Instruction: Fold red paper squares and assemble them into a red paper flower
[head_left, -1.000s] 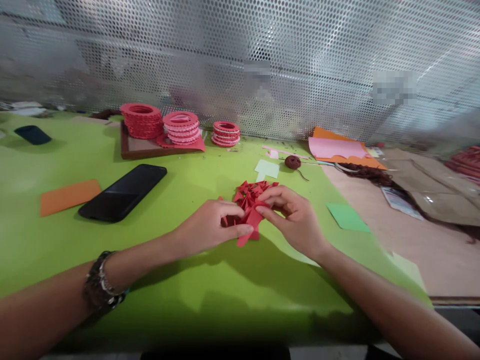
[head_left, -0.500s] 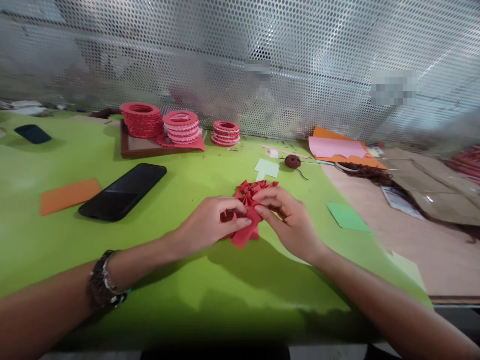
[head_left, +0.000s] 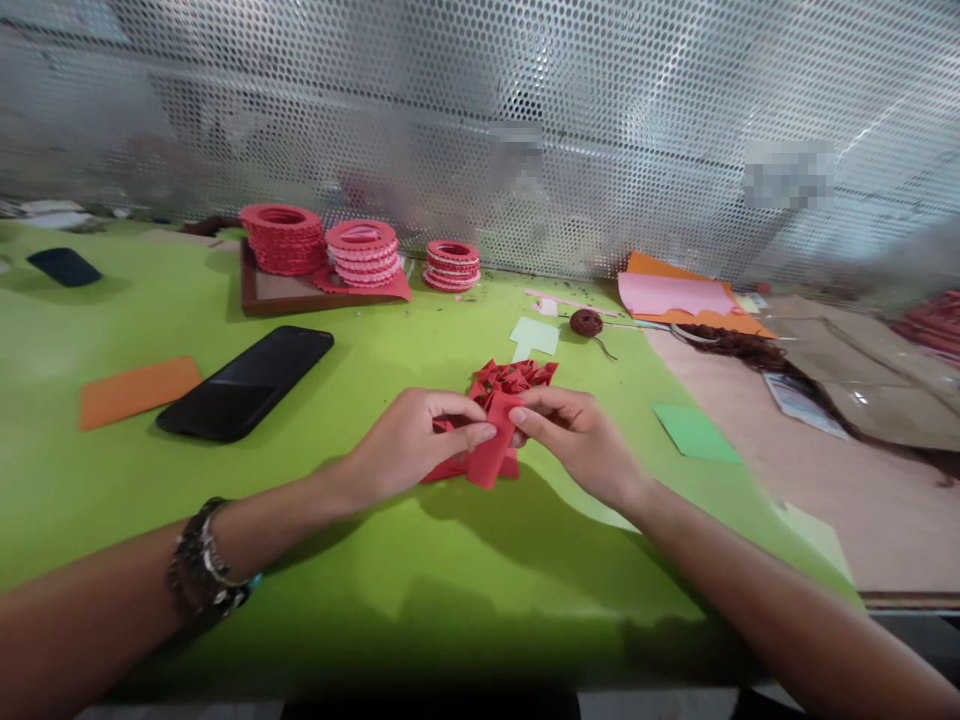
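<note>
Between my two hands is a narrow strip of red paper (head_left: pixel 491 455), tilted above the table. My left hand (head_left: pixel 420 435) pinches its left edge between thumb and fingers. At the strip's upper right, my right hand (head_left: pixel 577 435) grips the other edge with thumb and forefinger. Just behind lies a heap of small folded red paper pieces (head_left: pixel 517 377), partly hidden by the strip and fingers. More flat red paper (head_left: pixel 446 470) rests on the table below my left hand.
A black phone (head_left: pixel 247 385) and an orange paper (head_left: pixel 139 392) lie left. Stacks of red rings (head_left: pixel 285 240) stand on a brown tray (head_left: pixel 274 298) behind. A ball of brown yarn (head_left: pixel 586 322), a green paper (head_left: pixel 696 433) and a brown bag (head_left: pixel 862 370) are right.
The red strip has turned more upright and shows a flatter face. My right fingers have come down onto its upper edge, and my left hand has shifted slightly left.
</note>
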